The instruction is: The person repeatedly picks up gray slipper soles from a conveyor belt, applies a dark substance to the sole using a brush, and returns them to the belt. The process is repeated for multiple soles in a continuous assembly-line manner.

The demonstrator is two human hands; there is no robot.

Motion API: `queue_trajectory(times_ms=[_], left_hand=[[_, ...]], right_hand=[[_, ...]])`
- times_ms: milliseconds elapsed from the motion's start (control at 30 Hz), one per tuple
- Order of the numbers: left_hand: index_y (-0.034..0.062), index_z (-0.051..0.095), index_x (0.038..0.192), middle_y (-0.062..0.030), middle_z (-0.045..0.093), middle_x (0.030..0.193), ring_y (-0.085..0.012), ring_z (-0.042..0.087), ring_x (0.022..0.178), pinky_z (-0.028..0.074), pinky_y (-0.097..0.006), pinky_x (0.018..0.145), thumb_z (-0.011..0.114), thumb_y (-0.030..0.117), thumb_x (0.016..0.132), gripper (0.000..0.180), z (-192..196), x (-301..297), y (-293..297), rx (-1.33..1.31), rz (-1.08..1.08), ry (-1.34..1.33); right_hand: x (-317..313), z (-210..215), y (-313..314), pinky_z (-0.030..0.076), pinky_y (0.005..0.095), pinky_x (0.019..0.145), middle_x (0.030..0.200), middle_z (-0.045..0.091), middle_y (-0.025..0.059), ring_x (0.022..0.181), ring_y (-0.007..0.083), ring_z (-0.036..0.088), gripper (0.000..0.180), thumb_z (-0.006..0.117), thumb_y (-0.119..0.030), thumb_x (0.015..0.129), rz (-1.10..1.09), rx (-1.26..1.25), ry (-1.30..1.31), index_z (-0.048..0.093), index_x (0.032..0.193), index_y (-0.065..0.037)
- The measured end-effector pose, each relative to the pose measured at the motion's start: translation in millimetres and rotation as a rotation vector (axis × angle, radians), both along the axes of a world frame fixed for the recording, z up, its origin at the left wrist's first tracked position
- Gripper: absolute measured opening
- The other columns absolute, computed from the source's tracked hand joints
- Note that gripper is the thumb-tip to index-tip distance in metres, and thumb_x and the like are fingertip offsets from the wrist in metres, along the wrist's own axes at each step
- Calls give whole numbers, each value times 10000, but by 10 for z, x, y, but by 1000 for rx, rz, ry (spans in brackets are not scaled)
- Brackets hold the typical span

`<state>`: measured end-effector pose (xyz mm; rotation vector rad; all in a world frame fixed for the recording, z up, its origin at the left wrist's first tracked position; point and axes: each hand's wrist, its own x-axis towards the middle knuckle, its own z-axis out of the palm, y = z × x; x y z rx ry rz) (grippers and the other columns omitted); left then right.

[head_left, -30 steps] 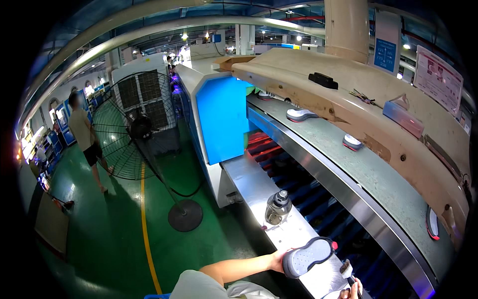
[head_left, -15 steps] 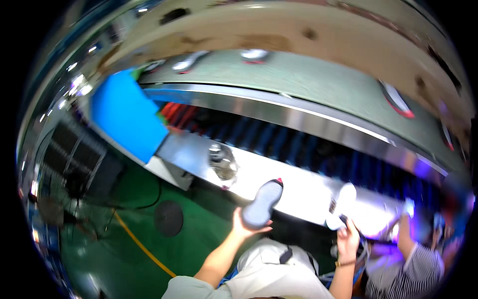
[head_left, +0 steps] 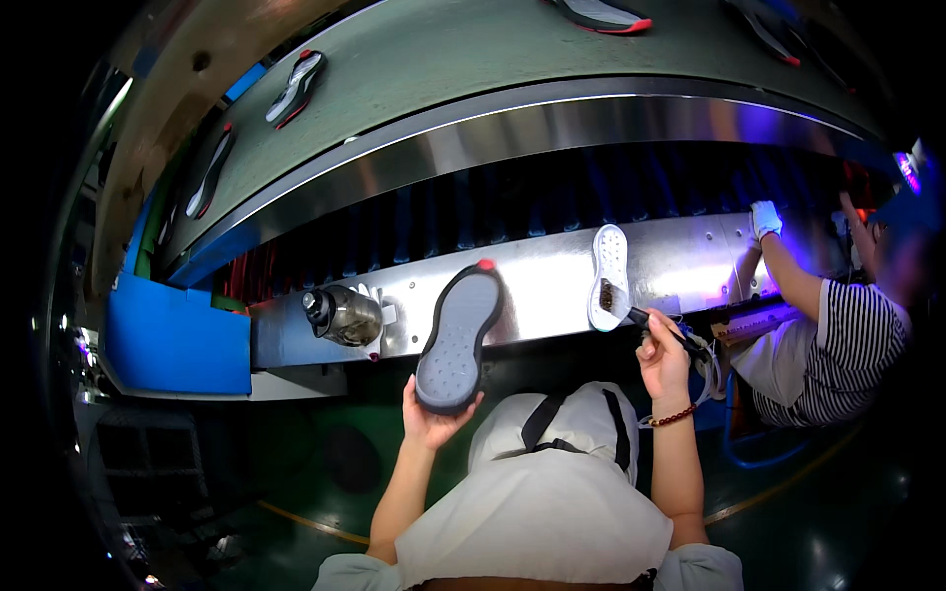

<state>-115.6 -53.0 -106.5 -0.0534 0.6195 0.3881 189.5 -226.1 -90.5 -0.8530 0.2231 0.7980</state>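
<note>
My left hand (head_left: 434, 419) is closed around the heel end of a grey shoe sole (head_left: 459, 330) with a black rim and a red tip. The sole is held up before the metal ledge, its grey face with small dimples toward me. In my right hand (head_left: 665, 360) is a brush (head_left: 639, 317), gripped by its black handle. Its dark bristles are over the lower part of a white sole-shaped piece (head_left: 611, 258) on the ledge; I cannot tell whether they touch it.
A metal ledge (head_left: 532, 313) runs below a green conveyor belt (head_left: 424, 84) carrying several grey-and-red soles. A dark bottle (head_left: 353, 315) lies on the ledge at left, near a blue panel (head_left: 177, 335). At right sits a co-worker in a striped sleeve (head_left: 857, 325), with a white-gloved hand (head_left: 765, 219).
The view has swung and sharpened, so the ledge lies more level. Both hands keep their hold on the sole and the brush. The sole shows larger and more upright.
</note>
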Motion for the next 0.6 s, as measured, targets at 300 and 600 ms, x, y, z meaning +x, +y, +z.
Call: queue_trajectory(times_ms=[300,600], left_hand=[[97,209,1356,-251,350,1282,-519,517,924,524,-521,558,369,606,783,783,1290,1014,383,623,-282,-346],[107,249,1317,-125,273,1353,-334,252,1241,201,-488,1017,359,587,793,718,1798,3110,1652,335,155,-578]], right_hand=[[62,-212,-443,337,192,437,699,548,-9,488,63,444,159,544,-81,838,-147,-19,40,581,988,-42],[132,-149,-577,356,167,435,790,573,-2,493,54,439,132,539,-77,838,-126,-42,69,575,965,-60]])
